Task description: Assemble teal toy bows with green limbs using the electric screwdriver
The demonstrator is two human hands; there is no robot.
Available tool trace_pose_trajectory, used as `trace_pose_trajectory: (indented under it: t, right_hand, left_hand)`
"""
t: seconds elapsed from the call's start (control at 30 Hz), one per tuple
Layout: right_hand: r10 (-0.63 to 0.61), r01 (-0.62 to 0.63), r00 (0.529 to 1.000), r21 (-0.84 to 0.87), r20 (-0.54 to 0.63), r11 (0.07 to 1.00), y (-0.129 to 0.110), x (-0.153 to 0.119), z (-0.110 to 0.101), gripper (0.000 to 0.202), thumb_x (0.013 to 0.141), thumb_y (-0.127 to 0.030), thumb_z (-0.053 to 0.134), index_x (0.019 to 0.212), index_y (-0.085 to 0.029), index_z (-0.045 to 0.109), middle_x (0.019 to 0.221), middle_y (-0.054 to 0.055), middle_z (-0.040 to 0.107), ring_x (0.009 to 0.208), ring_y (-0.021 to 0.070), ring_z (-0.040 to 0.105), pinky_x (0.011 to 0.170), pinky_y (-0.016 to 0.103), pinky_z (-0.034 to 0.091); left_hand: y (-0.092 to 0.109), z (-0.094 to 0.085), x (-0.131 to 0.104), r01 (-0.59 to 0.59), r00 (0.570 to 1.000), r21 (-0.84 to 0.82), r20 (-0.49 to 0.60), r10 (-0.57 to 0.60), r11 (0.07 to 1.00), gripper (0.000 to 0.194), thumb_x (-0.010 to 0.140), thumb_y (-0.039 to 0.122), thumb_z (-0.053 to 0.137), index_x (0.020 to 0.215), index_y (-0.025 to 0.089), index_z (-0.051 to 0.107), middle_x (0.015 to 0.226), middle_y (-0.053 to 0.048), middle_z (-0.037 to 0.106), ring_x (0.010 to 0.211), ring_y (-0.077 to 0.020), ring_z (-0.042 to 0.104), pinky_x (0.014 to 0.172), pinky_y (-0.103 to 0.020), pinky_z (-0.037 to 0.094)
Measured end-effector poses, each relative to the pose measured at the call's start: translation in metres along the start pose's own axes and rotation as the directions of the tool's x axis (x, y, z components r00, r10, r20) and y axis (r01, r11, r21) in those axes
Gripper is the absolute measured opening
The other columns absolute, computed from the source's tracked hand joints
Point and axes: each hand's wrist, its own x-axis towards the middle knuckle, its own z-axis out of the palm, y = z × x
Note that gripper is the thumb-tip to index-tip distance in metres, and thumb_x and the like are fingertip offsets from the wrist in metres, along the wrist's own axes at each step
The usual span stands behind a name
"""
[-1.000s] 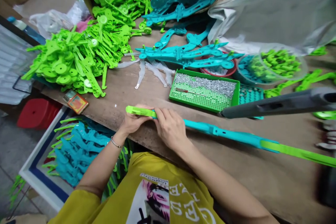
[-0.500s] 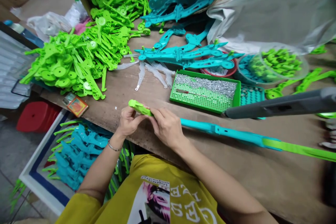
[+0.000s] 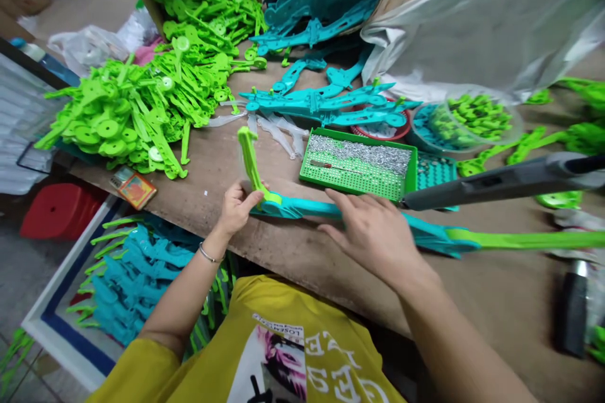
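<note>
- Pinched in the left hand (image 3: 235, 204), at the joint: green arm (image 3: 249, 160) swung up on end, tip pointing to the far side.
- Pressed flat by the right hand (image 3: 378, 233), fingers spread and not closed round anything: teal bar (image 3: 302, 208), lying on the table (image 3: 283, 252) along the near edge, running right into a green strip (image 3: 520, 240).
- Best done by keeping the palm's weight on the bar so it cannot slide, pinching close to the hinge, and swinging the arm slowly without forcing it sideways.
- Worth minding: green tray (image 3: 359, 170) of small metal parts just beyond the bar, and the grey tool (image 3: 501, 181) over its right end.
- Changed from half a second ago: green arm then lay low and nearly level between both hands, now stands upright; right hand then beside the left at the joint, now shifted right along the bar and opened flat.
</note>
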Motion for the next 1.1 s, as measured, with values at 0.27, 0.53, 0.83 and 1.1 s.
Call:
trace_pose_trajectory:
  t: [0.27,0.53,0.83,1.1]
  right_hand:
    - [-0.081,-0.004,0.985,0.484,0.154,0.875,0.025,-0.016,-0.003,0.029,0.093,-0.039,0.054,0.107,-0.021,0.071,0.098,0.009,0.077,0.085,0.0243,0.072,0.074,0.036,0.054]
    - [-0.062,-0.177,0.950,0.690,0.307,0.701,0.025,0.004,0.007,0.037,0.089,-0.050,0.058,0.108,-0.023,0.073,0.107,0.007,0.077,0.091,0.0268,0.073,0.077,0.035,0.058]
    - [-0.173,-0.169,0.900,0.684,0.401,0.709,0.014,0.031,0.017,0.038,0.084,-0.051,0.062,0.103,-0.019,0.074,0.100,0.008,0.078,0.087,0.0266,0.073,0.078,0.037,0.057]
    - [-0.015,-0.415,0.899,0.861,0.438,0.296,-0.056,0.096,0.035,0.060,0.080,-0.045,0.070,0.128,-0.012,0.057,0.112,0.015,0.074,0.093,0.0234,0.072,0.078,0.036,0.059]
  left_hand:
    - [0.027,-0.012,-0.008,0.263,0.964,-0.221,0.085,-0.250,0.939,0.043,0.073,0.050,0.080,0.098,0.019,0.064,0.086,-0.005,0.076,0.080,-0.0209,0.073,0.074,-0.033,0.058]
    - [0.013,0.007,-0.067,0.313,0.947,-0.501,0.103,-0.303,0.807,0.068,0.050,0.051,0.093,0.105,0.020,0.070,0.112,-0.012,0.073,0.104,-0.0279,0.070,0.096,-0.045,0.054]
    - [0.011,0.043,-0.079,0.229,0.856,-0.621,-0.238,-0.458,0.749,0.043,0.067,0.050,0.085,0.084,0.012,0.074,0.086,-0.009,0.077,0.089,-0.0248,0.073,0.096,-0.046,0.053]
    - [0.010,0.045,-0.082,0.263,0.847,-0.601,-0.231,-0.479,0.755,0.040,0.067,0.050,0.084,0.078,0.014,0.074,0.085,-0.009,0.077,0.101,-0.0278,0.071,0.098,-0.042,0.051]
